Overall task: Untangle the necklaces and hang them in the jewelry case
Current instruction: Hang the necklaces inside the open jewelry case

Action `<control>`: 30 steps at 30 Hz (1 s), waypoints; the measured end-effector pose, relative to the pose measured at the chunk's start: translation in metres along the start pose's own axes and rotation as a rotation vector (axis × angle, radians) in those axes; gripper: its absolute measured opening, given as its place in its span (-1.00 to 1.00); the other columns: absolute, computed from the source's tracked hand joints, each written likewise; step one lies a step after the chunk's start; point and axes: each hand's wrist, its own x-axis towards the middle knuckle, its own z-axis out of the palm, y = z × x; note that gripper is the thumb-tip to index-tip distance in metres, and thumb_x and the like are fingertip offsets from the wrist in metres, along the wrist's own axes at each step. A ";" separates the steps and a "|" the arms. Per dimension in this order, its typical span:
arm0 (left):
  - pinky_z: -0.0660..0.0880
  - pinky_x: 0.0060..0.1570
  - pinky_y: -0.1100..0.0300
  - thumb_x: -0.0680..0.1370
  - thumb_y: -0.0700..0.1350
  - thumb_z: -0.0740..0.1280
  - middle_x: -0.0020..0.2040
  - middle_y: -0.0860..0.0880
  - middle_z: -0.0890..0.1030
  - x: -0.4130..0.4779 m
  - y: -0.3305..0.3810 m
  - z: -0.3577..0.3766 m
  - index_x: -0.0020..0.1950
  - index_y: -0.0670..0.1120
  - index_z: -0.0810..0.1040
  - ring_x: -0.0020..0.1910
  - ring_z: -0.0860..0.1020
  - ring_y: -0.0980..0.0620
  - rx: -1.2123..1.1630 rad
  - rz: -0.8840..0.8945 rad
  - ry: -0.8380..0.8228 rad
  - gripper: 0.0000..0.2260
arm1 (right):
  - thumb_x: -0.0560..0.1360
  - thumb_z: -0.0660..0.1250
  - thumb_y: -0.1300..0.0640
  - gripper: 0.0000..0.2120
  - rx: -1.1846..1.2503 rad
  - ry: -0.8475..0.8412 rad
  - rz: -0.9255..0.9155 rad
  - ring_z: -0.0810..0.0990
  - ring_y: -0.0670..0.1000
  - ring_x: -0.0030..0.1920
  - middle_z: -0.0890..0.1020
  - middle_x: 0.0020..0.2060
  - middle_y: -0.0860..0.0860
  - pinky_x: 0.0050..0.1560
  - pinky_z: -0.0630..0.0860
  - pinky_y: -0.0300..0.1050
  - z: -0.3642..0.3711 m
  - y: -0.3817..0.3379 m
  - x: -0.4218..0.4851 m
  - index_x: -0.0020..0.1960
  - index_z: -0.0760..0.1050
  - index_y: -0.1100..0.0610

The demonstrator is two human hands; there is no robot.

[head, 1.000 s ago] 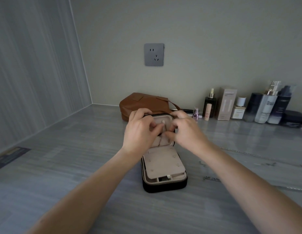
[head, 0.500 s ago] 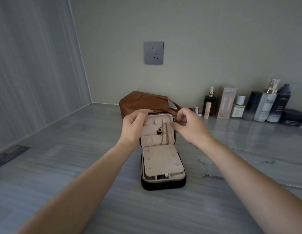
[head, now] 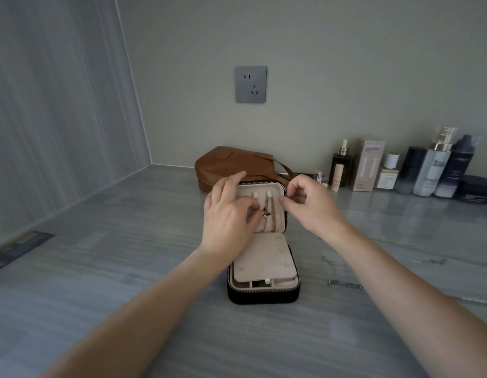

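Two hands meet at the upright lid [head: 260,188] of the jewelry case [head: 264,296], your forearms coming in from 6 o'clock. Your left hand [head: 228,219] lies across the lid's left half. Its forefinger stretches up to the rim at 12 o'clock, and the other fingers [head: 249,207] bend toward the pendant [head: 265,214]; blur hides whether they pinch it. Your right hand [head: 310,205] sits at the lid's 3 o'clock rim with its fingers curled. Thumb and forefinger tips are drawn together just beside that rim, but you cannot tell whether they hold anything.

One necklace [head: 269,204] hangs inside the lid from the right-hand one of two pegs [head: 255,195].

The case stands mid-surface [head: 127,268], which runs wide toward 9 o'clock up to the side wall and toward you at 6 o'clock. One brown bag [head: 223,165] sits close behind the lid at 12 o'clock. A row of cosmetics [head: 367,165], too crowded to count surely, lines the back wall at 2 o'clock. At least three loose chains [head: 343,283] lie at 3 o'clock, near your right forearm. One wall socket [head: 250,84] is above.
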 end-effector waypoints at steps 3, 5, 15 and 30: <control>0.19 0.26 0.03 0.39 -0.01 0.47 0.40 -0.03 0.38 -0.001 0.002 0.000 -0.17 0.01 0.65 0.38 0.23 -0.07 0.009 -0.024 -0.014 -0.91 | 0.43 0.41 0.25 -0.70 0.006 -0.003 -0.013 0.51 -0.06 -0.31 0.53 -0.33 -0.08 -0.17 0.48 -0.11 0.000 0.000 0.000 -0.29 0.35 -0.04; 0.15 0.26 0.04 0.40 -0.02 0.47 0.42 -0.04 0.36 -0.002 0.005 0.001 -0.19 0.01 0.66 0.39 0.22 -0.09 0.003 -0.038 -0.022 -0.93 | 0.43 0.41 0.26 -0.69 0.022 -0.005 -0.020 0.51 -0.08 -0.32 0.54 -0.33 -0.09 -0.18 0.48 -0.11 0.001 0.000 -0.001 -0.29 0.36 -0.04; 0.04 0.32 0.04 0.45 -0.03 0.43 0.50 0.01 0.19 -0.004 0.009 -0.007 -0.15 0.05 0.63 0.45 0.09 -0.05 -0.083 -0.139 -0.041 -0.97 | 0.43 0.41 0.24 -0.71 0.023 -0.011 -0.020 0.53 -0.08 -0.31 0.55 -0.33 -0.11 -0.17 0.51 -0.07 -0.001 0.002 -0.001 -0.29 0.38 -0.05; -0.03 0.36 0.02 0.46 -0.01 0.40 0.54 0.02 0.08 -0.009 0.015 -0.014 -0.18 0.04 0.63 0.48 -0.02 0.06 -0.096 -0.249 -0.143 -0.94 | 0.43 0.40 0.26 -0.71 0.023 -0.024 -0.028 0.52 -0.09 -0.30 0.55 -0.33 -0.11 -0.16 0.50 -0.09 -0.001 0.001 -0.001 -0.28 0.39 -0.04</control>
